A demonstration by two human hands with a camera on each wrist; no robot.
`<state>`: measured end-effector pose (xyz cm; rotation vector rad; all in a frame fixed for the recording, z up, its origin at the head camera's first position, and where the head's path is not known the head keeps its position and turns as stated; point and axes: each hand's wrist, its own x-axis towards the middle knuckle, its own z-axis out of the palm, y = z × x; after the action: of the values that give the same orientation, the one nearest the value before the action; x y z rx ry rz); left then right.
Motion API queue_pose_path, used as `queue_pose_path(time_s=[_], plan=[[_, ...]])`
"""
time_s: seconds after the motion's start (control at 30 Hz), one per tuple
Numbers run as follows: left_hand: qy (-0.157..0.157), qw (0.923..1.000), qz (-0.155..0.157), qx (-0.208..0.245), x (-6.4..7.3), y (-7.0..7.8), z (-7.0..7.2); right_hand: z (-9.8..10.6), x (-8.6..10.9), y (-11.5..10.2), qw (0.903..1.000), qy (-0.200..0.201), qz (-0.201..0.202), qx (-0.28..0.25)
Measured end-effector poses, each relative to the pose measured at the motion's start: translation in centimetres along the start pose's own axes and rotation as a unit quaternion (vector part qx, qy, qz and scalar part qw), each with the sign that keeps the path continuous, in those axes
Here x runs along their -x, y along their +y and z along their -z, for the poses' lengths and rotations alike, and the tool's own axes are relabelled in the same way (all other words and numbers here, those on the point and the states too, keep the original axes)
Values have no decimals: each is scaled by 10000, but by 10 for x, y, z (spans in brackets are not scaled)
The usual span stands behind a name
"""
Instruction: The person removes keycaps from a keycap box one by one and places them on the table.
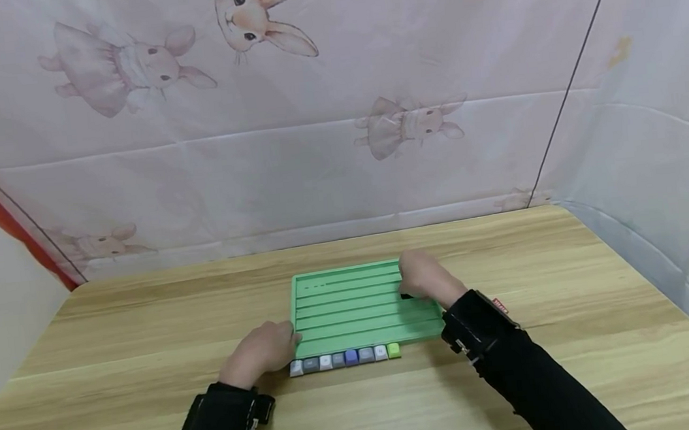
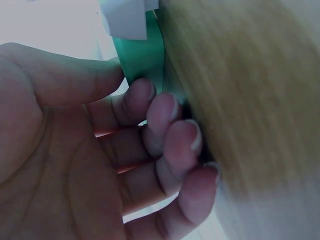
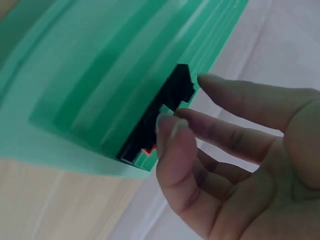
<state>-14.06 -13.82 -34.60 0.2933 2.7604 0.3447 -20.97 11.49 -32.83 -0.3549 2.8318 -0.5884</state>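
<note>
A pale green ridged tray (image 1: 348, 310) lies on the wooden table, slotted from side to side. My left hand (image 1: 268, 349) grips its near left corner; in the left wrist view the thumb and index fingertip meet at the tray's green edge (image 2: 142, 57), the other fingers curled beside the table. Over the tray's right end is my right hand (image 1: 426, 277), fingers bent. In the right wrist view, its fingertips are right at a long black notched piece (image 3: 160, 112) with a small red spot, lying along the slots. I cannot tell whether the fingers pinch it.
A row of several keycaps (image 1: 345, 358) in white, grey, blue and lime green runs along the tray's front edge. Wooden table (image 1: 149, 369) surrounds the tray. Behind it hangs a pale rabbit-print cloth (image 1: 292, 178), with another cloth wall (image 1: 657, 201) at the right.
</note>
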Motion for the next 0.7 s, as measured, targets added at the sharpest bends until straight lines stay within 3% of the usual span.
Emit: queue_pose_path(time_s=[0.7], plan=[[-54,9999,94,27,0,0,0,-7,0,-1,9995,-137,-19,291]])
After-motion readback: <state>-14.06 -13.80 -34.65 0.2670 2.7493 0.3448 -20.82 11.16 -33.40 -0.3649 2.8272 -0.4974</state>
